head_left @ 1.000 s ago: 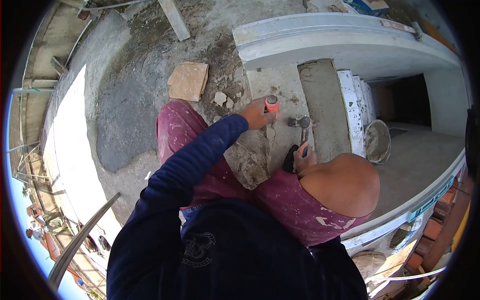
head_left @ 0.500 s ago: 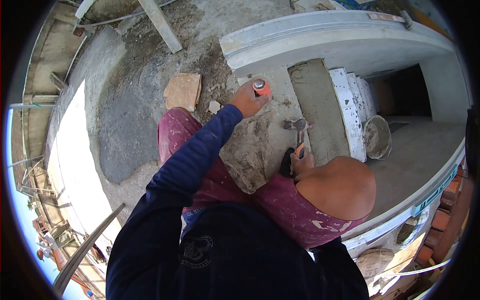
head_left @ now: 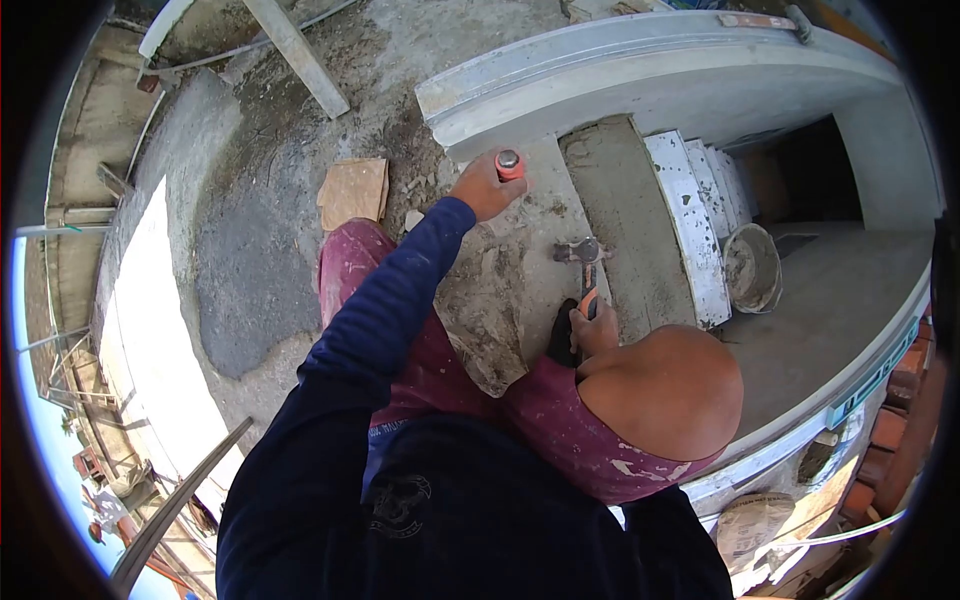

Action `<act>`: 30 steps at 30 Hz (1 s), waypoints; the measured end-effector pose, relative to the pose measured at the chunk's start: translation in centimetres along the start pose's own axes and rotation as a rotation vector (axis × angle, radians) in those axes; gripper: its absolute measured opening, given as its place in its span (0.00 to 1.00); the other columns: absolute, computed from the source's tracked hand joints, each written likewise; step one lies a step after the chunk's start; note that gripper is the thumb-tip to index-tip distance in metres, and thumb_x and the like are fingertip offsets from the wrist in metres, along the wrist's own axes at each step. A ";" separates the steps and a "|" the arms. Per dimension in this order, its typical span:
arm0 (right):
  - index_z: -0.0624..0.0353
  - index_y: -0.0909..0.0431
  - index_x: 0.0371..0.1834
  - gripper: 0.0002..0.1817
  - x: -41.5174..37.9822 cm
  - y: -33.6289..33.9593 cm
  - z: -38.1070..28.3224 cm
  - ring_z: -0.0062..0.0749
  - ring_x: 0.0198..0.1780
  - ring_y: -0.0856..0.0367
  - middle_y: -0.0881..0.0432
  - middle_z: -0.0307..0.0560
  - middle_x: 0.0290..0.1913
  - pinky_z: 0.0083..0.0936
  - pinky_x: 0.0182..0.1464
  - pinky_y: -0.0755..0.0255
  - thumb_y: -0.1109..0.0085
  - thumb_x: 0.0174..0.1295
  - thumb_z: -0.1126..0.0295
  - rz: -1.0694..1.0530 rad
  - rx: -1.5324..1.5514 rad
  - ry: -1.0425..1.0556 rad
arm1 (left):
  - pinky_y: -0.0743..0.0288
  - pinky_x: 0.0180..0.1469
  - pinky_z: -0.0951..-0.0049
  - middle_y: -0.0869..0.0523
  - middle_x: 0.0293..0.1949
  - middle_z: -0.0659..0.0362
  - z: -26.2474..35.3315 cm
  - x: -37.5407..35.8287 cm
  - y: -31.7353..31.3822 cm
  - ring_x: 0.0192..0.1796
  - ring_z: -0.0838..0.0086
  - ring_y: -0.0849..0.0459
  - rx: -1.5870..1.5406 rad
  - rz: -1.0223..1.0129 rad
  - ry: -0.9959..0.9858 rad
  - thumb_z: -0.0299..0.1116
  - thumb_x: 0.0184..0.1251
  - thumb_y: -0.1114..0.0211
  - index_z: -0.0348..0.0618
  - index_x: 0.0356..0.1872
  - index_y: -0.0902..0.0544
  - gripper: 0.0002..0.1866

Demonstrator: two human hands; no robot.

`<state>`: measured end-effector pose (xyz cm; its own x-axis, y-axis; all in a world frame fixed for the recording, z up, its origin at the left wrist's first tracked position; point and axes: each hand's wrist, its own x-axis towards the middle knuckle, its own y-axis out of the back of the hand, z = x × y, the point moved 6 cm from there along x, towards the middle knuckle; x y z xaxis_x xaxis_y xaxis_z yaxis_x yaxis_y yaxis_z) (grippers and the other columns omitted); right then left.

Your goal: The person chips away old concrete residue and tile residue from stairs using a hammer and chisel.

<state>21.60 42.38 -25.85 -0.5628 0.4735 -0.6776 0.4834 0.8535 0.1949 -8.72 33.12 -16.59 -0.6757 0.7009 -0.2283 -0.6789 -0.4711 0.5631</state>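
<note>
My left hand (head_left: 483,187) is wrapped round a tool with an orange-red grip and a round metal top (head_left: 510,165), held upright over the rough slab beside the low white wall. What lies under that grip is hidden. Closer to my body, my right hand (head_left: 597,331) holds a hammer (head_left: 586,252) by its black and orange handle. The hammer's metal head is over the edge of the pale slab, next to a strip of grey mortar (head_left: 630,215). My bent knee is just behind the right hand.
Steps with a speckled white edge (head_left: 690,230) descend on the right, with a mortar-stained bucket (head_left: 751,268) beside them. A flat tan piece (head_left: 353,192) lies left of my left hand. Another hammer (head_left: 760,21) rests on the curved wall (head_left: 640,60).
The view has shifted a little, so the slab, wall and steps appear slightly further left and up. Both hands keep their grips, and the hammer remains near the slab edge.
</note>
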 end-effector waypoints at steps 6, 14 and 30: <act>0.62 0.28 0.33 0.06 -0.7 1.5 -2.7 0.24 0.13 0.29 0.28 0.40 0.17 0.26 0.16 0.38 0.40 0.62 0.73 -0.002 0.041 0.103 | 0.26 0.56 0.60 0.16 0.48 0.49 0.5 2.8 -1.7 0.52 0.54 0.18 0.091 0.008 -0.105 0.50 0.58 0.27 0.42 0.54 0.24 0.29; 0.63 0.29 0.40 0.08 -7.8 11.2 -28.3 0.15 0.19 0.32 0.27 0.37 0.23 0.19 0.21 0.36 0.41 0.67 0.71 0.202 0.020 1.033 | 0.27 0.58 0.58 0.16 0.52 0.45 2.2 4.2 -3.2 0.55 0.49 0.19 0.159 -0.079 -0.132 0.52 0.60 0.29 0.42 0.60 0.25 0.33; 0.65 0.27 0.43 0.10 -7.3 11.2 -32.8 0.14 0.18 0.32 0.26 0.39 0.23 0.15 0.20 0.38 0.44 0.71 0.67 0.076 -0.087 0.897 | 0.26 0.52 0.56 0.15 0.43 0.44 2.9 3.5 -3.4 0.48 0.48 0.17 0.155 -0.170 -0.172 0.49 0.62 0.30 0.43 0.53 0.23 0.25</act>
<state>9.16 55.58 4.53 -0.8604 0.4903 0.1392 0.5087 0.8092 0.2939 -7.89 38.73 -16.98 -0.4887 0.8494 -0.1993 -0.7174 -0.2613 0.6458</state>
